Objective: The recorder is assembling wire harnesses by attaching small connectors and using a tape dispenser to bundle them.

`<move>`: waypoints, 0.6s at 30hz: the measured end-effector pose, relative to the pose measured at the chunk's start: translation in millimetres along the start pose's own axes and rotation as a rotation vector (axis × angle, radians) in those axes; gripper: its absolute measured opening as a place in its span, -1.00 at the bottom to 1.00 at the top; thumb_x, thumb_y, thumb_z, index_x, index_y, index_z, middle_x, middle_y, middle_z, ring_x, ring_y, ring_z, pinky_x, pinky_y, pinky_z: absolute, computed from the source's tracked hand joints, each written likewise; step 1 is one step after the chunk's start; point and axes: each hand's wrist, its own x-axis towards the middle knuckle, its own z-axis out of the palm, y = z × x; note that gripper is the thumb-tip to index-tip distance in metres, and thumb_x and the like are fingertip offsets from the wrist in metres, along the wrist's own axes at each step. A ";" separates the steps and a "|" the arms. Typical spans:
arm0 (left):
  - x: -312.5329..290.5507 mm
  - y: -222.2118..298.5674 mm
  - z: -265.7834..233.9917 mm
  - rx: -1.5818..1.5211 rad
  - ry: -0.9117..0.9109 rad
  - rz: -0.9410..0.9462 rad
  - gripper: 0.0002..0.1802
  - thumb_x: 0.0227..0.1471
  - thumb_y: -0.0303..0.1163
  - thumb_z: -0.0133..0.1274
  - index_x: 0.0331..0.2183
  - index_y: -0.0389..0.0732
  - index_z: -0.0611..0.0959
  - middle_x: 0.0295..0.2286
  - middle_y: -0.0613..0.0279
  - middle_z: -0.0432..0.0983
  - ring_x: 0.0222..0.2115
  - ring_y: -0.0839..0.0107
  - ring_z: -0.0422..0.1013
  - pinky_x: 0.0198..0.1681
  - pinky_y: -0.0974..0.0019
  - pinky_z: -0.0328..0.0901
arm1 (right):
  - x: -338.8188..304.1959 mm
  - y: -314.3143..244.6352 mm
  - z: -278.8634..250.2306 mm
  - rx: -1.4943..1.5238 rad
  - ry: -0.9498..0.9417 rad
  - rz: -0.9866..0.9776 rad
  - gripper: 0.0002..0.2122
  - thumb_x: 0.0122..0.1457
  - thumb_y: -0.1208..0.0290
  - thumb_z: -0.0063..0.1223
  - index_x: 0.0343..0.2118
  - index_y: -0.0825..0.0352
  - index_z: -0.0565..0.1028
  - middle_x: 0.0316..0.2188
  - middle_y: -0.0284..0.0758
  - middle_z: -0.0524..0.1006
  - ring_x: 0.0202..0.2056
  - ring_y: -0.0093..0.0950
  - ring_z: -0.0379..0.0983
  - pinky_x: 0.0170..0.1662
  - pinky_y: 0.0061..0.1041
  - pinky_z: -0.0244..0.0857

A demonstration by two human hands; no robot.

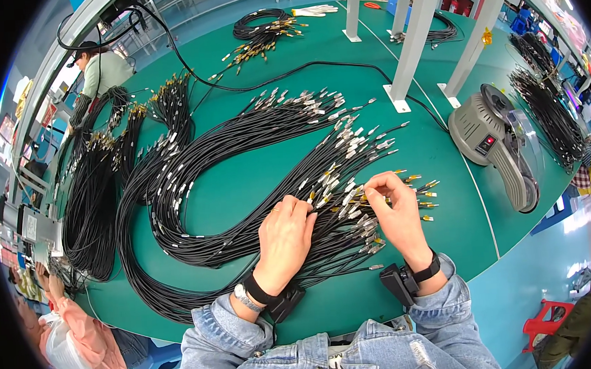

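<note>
A large bundle of black cables (174, 192) curves in a U across the green table, and its metal-tipped ends (340, 188) fan out in front of me. My left hand (286, 236) is closed over the cables just behind these ends, thumb and fingertips pinched on a black cable. Among the connectors, my right hand (399, 212) pinches thumb to forefinger at a cable's end; the fingers partly hide it. Yellow-tipped connectors (431, 190) stick out beyond the right hand. White tags mark many cables. Dark straps with small black boxes sit on both wrists.
A grey tape dispenser (485, 132) stands at the right, near grey metal posts (409, 49). More cable bundles (94, 210) hang over the left side, and a coil (262, 27) lies at the back. A black cord (288, 70) crosses the table (448, 243). Other people work around it.
</note>
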 end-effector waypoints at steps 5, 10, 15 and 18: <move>3.3 -2.1 -4.0 -0.040 0.108 0.072 -0.88 -0.13 -0.54 0.14 -0.44 -0.27 0.54 -0.53 0.24 0.42 -0.51 0.30 0.37 -0.46 0.32 0.29 | -3.0 -2.5 5.5 0.027 -0.026 -0.065 -0.94 0.07 0.58 0.01 -0.38 0.41 0.44 -0.38 -0.36 0.45 -0.36 -0.59 0.35 -0.22 -0.59 0.24; -1.7 7.0 -11.3 -0.329 0.069 -0.091 -0.91 -0.07 -0.57 0.10 -0.41 -0.29 0.55 -0.56 0.26 0.45 -0.59 0.46 0.38 -0.54 0.43 0.26 | -8.0 -19.3 16.3 -0.132 0.035 -0.366 -0.86 0.04 0.58 0.04 -0.30 0.41 0.47 -0.39 -0.30 0.47 -0.31 -0.47 0.38 -0.18 -0.52 0.26; -6.2 5.5 -10.8 -0.610 -0.014 -0.148 -0.88 -0.03 -0.58 0.08 -0.35 -0.30 0.57 -0.53 0.29 0.49 -0.63 0.61 0.36 -0.60 0.54 0.21 | -9.4 -18.0 18.0 -0.031 -0.129 -0.308 -0.79 0.06 0.58 0.04 -0.20 0.41 0.48 -0.38 -0.29 0.49 -0.28 -0.45 0.41 -0.17 -0.51 0.28; -7.3 4.0 -10.1 -0.679 -0.053 -0.125 -0.85 -0.03 -0.57 0.09 -0.32 -0.30 0.58 -0.51 0.30 0.50 -0.61 0.63 0.37 -0.59 0.56 0.22 | -11.3 -12.9 15.3 0.125 -0.217 -0.167 -0.80 0.09 0.57 0.02 -0.19 0.41 0.48 -0.38 -0.31 0.50 -0.30 -0.50 0.42 -0.19 -0.55 0.30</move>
